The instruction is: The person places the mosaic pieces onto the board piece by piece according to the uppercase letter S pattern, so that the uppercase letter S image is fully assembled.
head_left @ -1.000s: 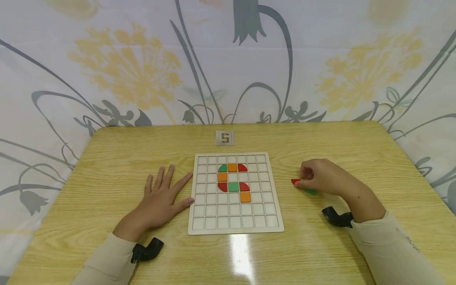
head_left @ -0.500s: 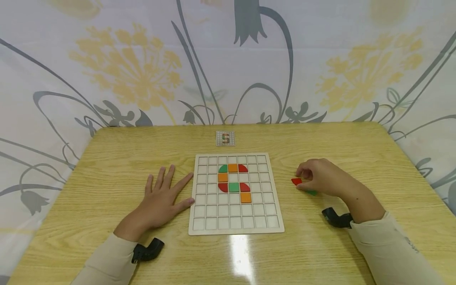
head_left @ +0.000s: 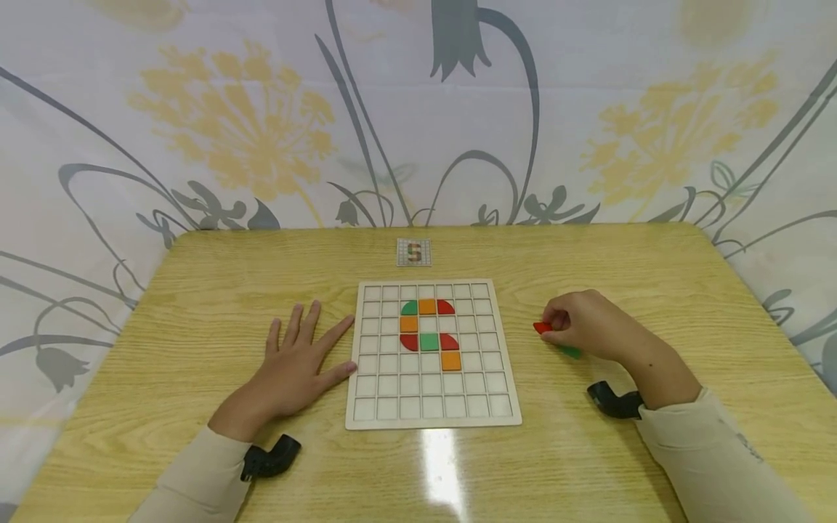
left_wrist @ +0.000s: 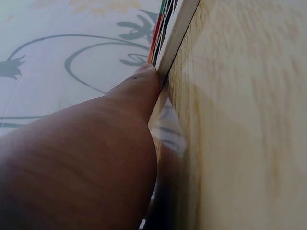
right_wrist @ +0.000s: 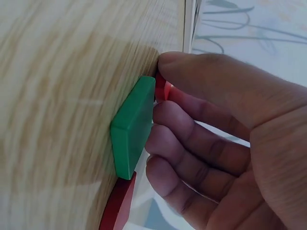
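My left hand (head_left: 290, 374) lies flat with fingers spread, its thumb and index fingertips at the left edge of the white grid board (head_left: 434, 423). In the left wrist view the thumb (left_wrist: 139, 84) meets the board's side. On the board, orange squares (head_left: 451, 361), a green square (head_left: 429, 341) and rounded red and green tiles form a curved figure. To the board's right, my right hand (head_left: 585, 330) pinches a small red tile (head_left: 541, 327) between thumb and index finger. Close by the other fingers is a green tile (right_wrist: 134, 127), mostly hidden in the head view.
Another red tile (right_wrist: 119, 203) lies beyond the green one in the right wrist view. A small card (head_left: 414, 253) printed with a similar figure on a grid lies behind the board. A flower-patterned cloth (head_left: 418, 109) rises at the wooden table's (head_left: 261, 261) back edge.
The right hand's fingertips have shifted slightly left and closed in on the red tile, which has turned a little. The left hand and the board's tiles have stayed put.
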